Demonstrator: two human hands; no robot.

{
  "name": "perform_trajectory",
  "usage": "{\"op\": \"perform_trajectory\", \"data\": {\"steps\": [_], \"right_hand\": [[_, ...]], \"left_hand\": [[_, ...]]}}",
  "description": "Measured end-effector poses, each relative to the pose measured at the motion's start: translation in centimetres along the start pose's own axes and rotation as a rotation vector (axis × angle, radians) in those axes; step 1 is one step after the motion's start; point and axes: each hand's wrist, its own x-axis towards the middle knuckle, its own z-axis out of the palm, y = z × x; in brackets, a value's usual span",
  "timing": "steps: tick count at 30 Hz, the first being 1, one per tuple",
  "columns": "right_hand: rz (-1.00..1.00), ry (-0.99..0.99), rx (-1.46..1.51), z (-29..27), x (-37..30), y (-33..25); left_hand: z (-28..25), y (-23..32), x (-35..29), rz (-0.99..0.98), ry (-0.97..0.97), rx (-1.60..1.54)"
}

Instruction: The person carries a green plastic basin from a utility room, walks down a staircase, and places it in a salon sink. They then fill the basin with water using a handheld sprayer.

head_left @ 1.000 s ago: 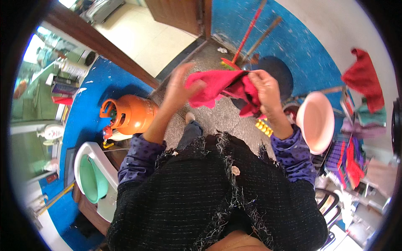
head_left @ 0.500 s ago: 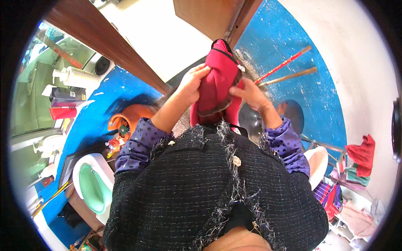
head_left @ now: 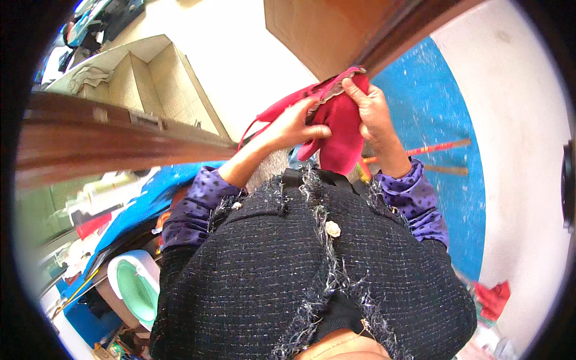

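A piece of red cloth point(head_left: 345, 135) with dark trim and a greyish frilly edge hangs folded in front of my chest. It looks like a garment, but its exact kind is not clear. My right hand point(head_left: 373, 113) pinches its upper right edge, thumb on the near side. My left hand point(head_left: 298, 127) holds the left part, fingers partly hidden against the frilly edge and thumb stretched across the red fabric. A thin red strap or edge trails beside my left wrist.
A brown door point(head_left: 324, 36) stands ajar ahead. On the left runs a brown wooden post point(head_left: 120, 141), with an open cardboard box point(head_left: 144, 84) beyond it. Two sticks point(head_left: 441, 147) lean by the blue wall at right. A white-and-green basin point(head_left: 135, 285) lies lower left.
The cloth has been turned and spread sideways, its frilly edge now uppermost. My right hand has moved up to that edge. The view has shifted, bringing the cardboard box into sight.
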Motion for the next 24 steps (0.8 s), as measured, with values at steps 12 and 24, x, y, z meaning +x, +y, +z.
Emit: {"op": "perform_trajectory", "data": {"steps": [12,24], "right_hand": [[-0.207,-0.009,-0.541,-4.6,3.2,-4.3],[-0.084,0.104,0.085,0.6,6.7,-1.5]], "left_hand": [[-9.5,0.7,3.6,-0.078,0.394,0.546],[-10.8,-0.4,2.3,0.080,0.634,0.795]]}}
